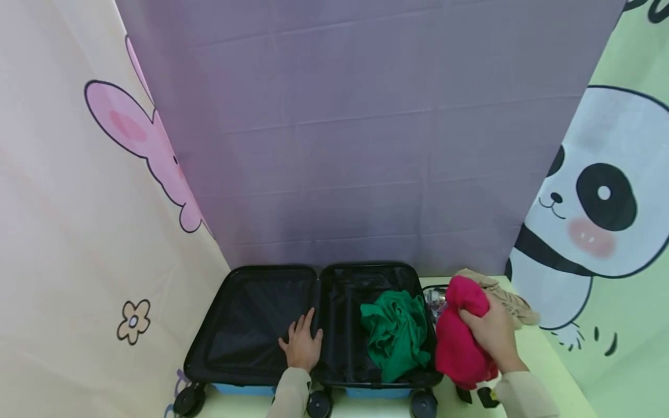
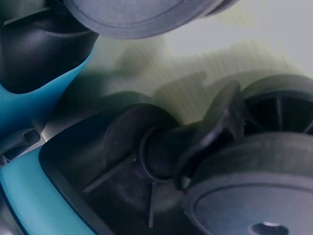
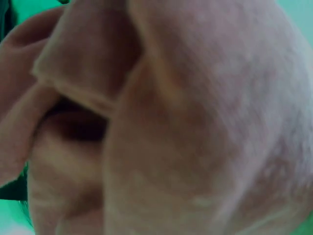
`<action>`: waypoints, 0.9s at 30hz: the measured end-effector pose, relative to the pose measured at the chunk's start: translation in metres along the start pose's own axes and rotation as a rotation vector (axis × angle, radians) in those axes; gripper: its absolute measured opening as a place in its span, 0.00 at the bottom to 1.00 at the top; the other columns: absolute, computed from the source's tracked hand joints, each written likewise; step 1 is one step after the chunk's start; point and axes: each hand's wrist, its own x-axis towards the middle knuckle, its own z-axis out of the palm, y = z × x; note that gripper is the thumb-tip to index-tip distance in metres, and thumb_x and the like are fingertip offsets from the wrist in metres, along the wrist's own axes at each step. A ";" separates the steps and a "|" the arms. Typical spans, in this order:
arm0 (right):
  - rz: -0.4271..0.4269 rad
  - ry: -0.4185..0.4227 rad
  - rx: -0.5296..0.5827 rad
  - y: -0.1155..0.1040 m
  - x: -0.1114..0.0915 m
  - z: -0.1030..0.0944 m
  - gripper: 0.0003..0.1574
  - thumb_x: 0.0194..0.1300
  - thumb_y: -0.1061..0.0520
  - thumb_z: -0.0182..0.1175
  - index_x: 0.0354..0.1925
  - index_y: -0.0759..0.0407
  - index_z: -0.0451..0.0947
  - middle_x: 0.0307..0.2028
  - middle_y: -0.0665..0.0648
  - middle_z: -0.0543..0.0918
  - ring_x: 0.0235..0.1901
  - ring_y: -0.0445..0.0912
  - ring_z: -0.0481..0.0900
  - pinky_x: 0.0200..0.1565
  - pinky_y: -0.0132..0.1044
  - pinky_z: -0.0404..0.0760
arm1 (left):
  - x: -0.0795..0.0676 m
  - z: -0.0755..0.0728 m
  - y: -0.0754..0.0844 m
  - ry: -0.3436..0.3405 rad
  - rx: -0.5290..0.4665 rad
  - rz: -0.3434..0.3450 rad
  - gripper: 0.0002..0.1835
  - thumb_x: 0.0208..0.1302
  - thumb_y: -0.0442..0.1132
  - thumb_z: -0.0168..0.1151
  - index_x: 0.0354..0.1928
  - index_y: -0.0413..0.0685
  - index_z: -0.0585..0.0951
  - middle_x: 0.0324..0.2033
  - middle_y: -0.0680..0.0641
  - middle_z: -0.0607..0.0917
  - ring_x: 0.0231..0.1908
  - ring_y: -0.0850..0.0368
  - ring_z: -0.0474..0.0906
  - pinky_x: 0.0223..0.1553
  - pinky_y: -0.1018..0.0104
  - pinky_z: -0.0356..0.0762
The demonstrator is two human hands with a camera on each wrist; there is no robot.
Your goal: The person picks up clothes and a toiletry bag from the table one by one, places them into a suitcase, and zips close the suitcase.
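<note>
An open black-lined suitcase point(image 1: 251, 331) lies flat with its two halves side by side. My left hand point(image 1: 303, 343) rests near the middle divide, fingers spread over the left half. In the right half lies a crumpled green cloth point(image 1: 395, 334). My right hand point(image 1: 492, 331) grips a bunched pinkish-red cloth point(image 1: 460, 342) just beyond the suitcase's right edge. That cloth point(image 3: 195, 122) fills the right wrist view, where the hand is hidden. The left wrist view shows only the suitcase's black wheels point(image 2: 254, 181) and blue shell point(image 2: 39, 196), not the hand.
A beige cloth point(image 1: 502, 296) lies on the pale table point(image 1: 554, 371) behind my right hand. A clear, shiny item point(image 1: 435, 301) sits by the suitcase's right edge. A grey-purple curtain point(image 1: 366, 145) hangs behind; printed curtains stand on both sides.
</note>
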 end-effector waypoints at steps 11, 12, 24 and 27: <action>-0.057 0.092 0.048 -0.016 -0.001 0.007 0.34 0.63 0.53 0.68 0.64 0.64 0.73 0.53 0.71 0.82 0.47 0.63 0.80 0.43 0.52 0.80 | 0.001 0.001 0.000 0.008 0.006 0.003 0.32 0.70 0.47 0.65 0.75 0.65 0.69 0.70 0.42 0.76 0.71 0.34 0.65 0.64 0.14 0.47; -0.057 0.089 0.053 -0.017 -0.001 0.007 0.35 0.63 0.53 0.68 0.64 0.64 0.73 0.53 0.71 0.82 0.47 0.63 0.80 0.43 0.52 0.80 | 0.001 0.001 0.000 0.009 0.007 0.003 0.32 0.70 0.47 0.65 0.75 0.65 0.69 0.69 0.42 0.76 0.71 0.34 0.65 0.64 0.14 0.48; -0.022 0.074 0.081 -0.030 -0.001 0.016 0.38 0.63 0.50 0.68 0.68 0.59 0.70 0.58 0.69 0.80 0.51 0.64 0.79 0.49 0.61 0.81 | 0.000 0.002 -0.002 -0.002 0.010 0.002 0.33 0.70 0.48 0.65 0.75 0.66 0.69 0.70 0.42 0.76 0.71 0.35 0.65 0.64 0.14 0.48; -0.056 0.083 0.104 -0.033 0.000 0.019 0.37 0.63 0.51 0.68 0.67 0.60 0.71 0.58 0.68 0.80 0.51 0.62 0.78 0.50 0.58 0.79 | 0.000 0.001 -0.002 -0.003 0.011 0.002 0.32 0.70 0.48 0.64 0.75 0.66 0.69 0.70 0.42 0.76 0.72 0.35 0.65 0.64 0.15 0.48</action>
